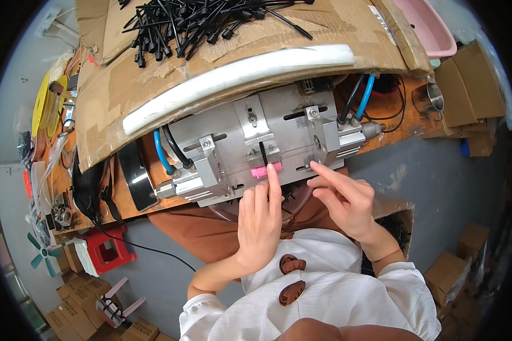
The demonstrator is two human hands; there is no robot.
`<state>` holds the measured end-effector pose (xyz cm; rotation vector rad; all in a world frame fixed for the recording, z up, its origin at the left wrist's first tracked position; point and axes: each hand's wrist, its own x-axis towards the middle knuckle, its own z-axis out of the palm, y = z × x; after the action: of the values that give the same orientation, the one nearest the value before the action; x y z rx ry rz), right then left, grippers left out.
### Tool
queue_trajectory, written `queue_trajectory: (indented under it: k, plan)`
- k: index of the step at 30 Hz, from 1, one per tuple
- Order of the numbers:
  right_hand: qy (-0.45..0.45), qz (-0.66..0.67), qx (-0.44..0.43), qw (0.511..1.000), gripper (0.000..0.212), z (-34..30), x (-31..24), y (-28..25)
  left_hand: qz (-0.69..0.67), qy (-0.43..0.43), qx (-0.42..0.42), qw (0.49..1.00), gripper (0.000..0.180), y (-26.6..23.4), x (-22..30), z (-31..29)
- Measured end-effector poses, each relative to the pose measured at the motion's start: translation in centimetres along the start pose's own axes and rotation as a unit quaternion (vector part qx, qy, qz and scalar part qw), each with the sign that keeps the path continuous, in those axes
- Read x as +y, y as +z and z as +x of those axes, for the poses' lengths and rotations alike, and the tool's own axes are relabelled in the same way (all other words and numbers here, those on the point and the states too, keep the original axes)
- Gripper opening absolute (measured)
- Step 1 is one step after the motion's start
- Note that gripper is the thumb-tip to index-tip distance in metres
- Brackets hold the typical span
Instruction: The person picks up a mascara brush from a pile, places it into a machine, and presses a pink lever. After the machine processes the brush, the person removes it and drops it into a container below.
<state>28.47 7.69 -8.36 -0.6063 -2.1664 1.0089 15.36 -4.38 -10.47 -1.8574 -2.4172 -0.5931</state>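
A metal fixture (233, 125) with a pneumatic cylinder on each side sits at the bench's front edge. At its middle lies a small pink cylindrical part (259, 171), with a thin black rod (263, 151) standing up from beside it. My left hand (260, 224) reaches over the front, its index fingertip on or just over the pink part and its other fingers loosely stretched. To the right, my right hand (347, 203) is beside the right clamp block (322, 142), index finger extended and thumb apart. I see nothing held in it.
Cardboard (105, 125) with a white padded strip (239, 82) overhangs the fixture, bearing a pile of black rod-like parts (176, 25). Blue air hoses (365, 96) run to the cylinders. A phone (136, 176) lies left, a metal cup (429, 99) right. A bowl (227, 210) is partly hidden below.
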Motion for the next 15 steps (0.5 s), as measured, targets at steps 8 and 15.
queue_trajectory:
  k: [8,15]
  plan:
    - [-0.019,0.002,0.028,0.999,0.042,-0.1,-0.2,-0.3,-0.006,0.001,-0.019,1.0,0.07,-1.0,-0.1,0.1]
    - [-0.03,0.0,0.056,0.998,0.034,-0.1,-0.3,-1.5,-0.646,0.181,0.027,0.741,0.061,-5.7,0.4,1.0]
